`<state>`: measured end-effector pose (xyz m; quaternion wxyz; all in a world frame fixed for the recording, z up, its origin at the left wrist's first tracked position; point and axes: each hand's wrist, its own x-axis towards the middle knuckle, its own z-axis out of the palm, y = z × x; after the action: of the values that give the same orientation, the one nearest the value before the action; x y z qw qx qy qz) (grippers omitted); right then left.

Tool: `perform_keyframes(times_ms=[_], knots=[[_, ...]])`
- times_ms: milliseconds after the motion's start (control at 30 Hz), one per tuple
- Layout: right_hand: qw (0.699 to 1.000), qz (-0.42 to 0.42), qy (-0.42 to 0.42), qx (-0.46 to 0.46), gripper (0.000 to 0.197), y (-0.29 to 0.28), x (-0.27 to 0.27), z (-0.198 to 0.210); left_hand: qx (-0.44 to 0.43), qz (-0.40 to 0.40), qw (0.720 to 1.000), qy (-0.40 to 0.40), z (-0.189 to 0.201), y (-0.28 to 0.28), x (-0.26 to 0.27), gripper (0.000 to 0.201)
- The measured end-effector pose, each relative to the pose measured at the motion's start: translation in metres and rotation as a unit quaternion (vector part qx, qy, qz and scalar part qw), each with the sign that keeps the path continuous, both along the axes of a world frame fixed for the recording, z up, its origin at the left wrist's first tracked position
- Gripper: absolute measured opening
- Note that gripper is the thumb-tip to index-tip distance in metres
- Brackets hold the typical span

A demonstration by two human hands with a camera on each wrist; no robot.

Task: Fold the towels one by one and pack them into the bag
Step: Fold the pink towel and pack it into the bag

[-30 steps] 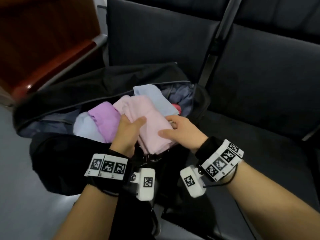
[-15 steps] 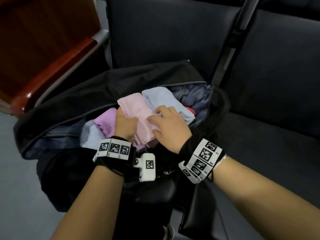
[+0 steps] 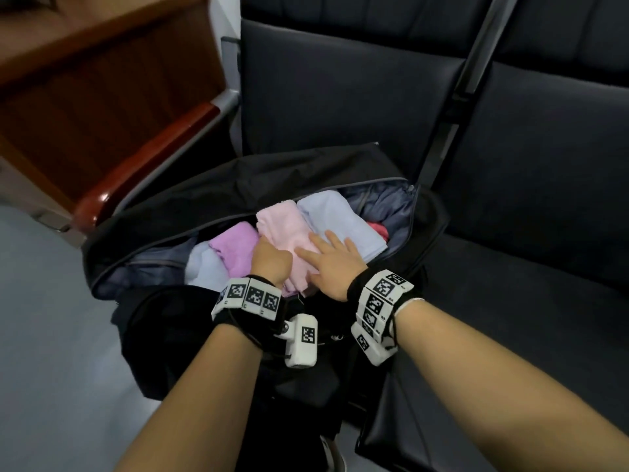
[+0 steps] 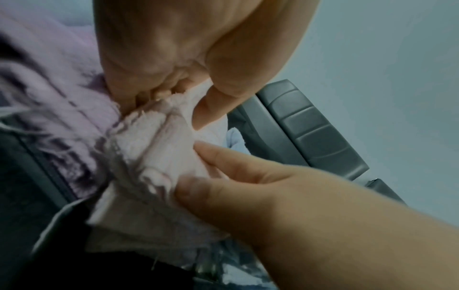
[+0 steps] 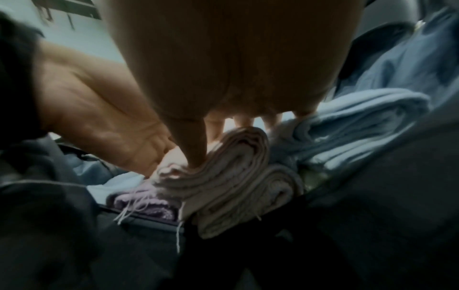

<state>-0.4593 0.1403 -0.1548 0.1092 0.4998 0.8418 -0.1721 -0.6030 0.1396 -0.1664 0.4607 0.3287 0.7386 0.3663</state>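
The pink towel (image 3: 287, 241) lay folded in the open black bag (image 3: 258, 185), between a purple towel (image 3: 235, 248) on its left and a light blue towel (image 3: 335, 221) on its right; its near end stuck out over the bag's front edge. The left hand (image 3: 270, 260) gripped the pink towel's left side, thumb on top in the left wrist view, the other fingers tucked under the cloth and out of sight. The right hand (image 3: 332, 262) lay flat on the pink towel with fingers straight and spread, pressing down. A second pale blue towel (image 3: 204, 267) sat left of the purple one, partly covered by it. Right of the light blue towel, only a sliver of something red (image 3: 379, 229) showed; what it was could not be made out. The bag's lower part was hidden behind the arms. Both wristbands (image 3: 248, 298) carried black-and-white square markers, with no readable writing. The bag rested on a dark seat (image 3: 510, 267).
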Motion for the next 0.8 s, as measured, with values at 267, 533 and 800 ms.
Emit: perform_keyframes(times_ms=[267,533,800], knots=[[0.998,0.015,0.053,0.033,0.064,-0.018,-0.013,0.008,0.038,-0.095,0.981,0.165,0.034,-0.043,-0.024,0.051],[0.993,0.052,0.098,0.04,0.061,-0.034,-0.045,0.013,0.243,0.003,0.928,0.281,0.079,-0.107,-0.082,0.024],[0.948,0.091,0.259,-0.16,0.048,-0.065,-0.103,0.03,0.186,0.205,0.939,0.202,0.041,-0.138,-0.167,0.026]])
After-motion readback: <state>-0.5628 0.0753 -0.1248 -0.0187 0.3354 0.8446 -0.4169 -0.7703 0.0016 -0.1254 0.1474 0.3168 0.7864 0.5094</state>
